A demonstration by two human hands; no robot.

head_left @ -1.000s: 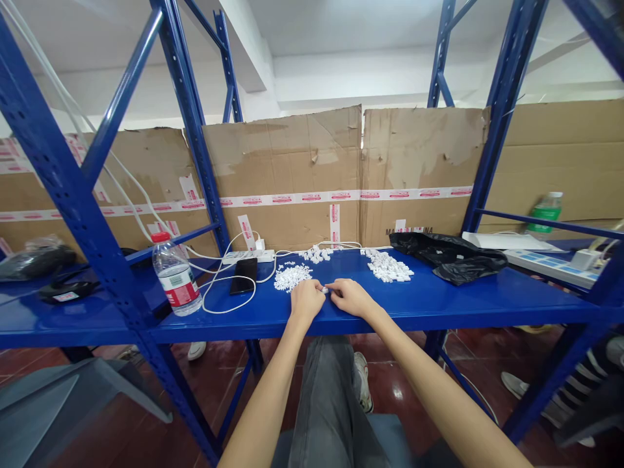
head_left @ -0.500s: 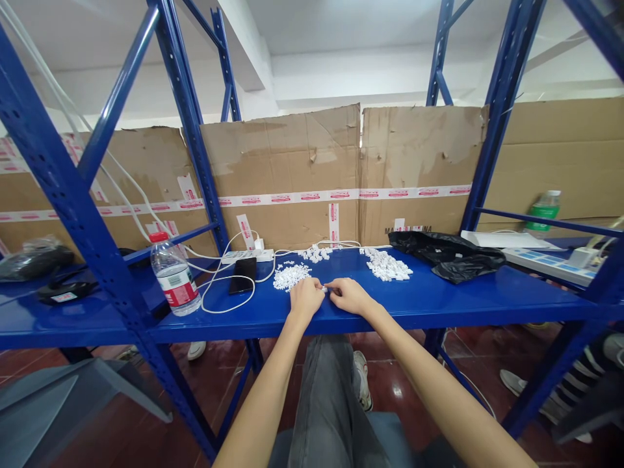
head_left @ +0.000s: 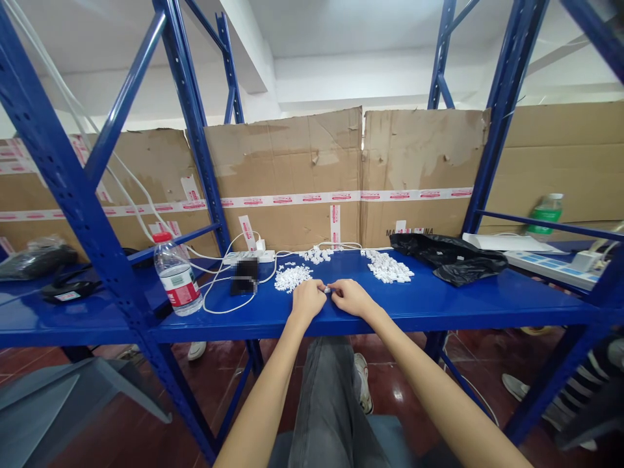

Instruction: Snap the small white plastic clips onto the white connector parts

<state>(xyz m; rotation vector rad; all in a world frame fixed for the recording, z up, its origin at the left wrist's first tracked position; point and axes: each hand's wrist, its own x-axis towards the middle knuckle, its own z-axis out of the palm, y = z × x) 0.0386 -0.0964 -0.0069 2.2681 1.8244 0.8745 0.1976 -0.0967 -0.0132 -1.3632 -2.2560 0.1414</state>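
Note:
My left hand is closed in a pinch over the front of the blue table, a small white piece at its fingertips. Facing it, my right hand is closed too, its fingertips against the same piece. The piece is too small to tell its kind. Just beyond my left hand lies a pile of tiny white parts. Larger white block-like pieces are heaped past my right hand, and a smaller cluster of white pieces sits at the back between them.
On the left stand a water bottle and a dark phone with a white cable beside a power strip. A black plastic bag lies at the back right. Cardboard sheets and blue rack posts enclose the table.
My fingertips have drawn slightly closer together around the small white piece. The whole view has shifted a little; the piles look the same.

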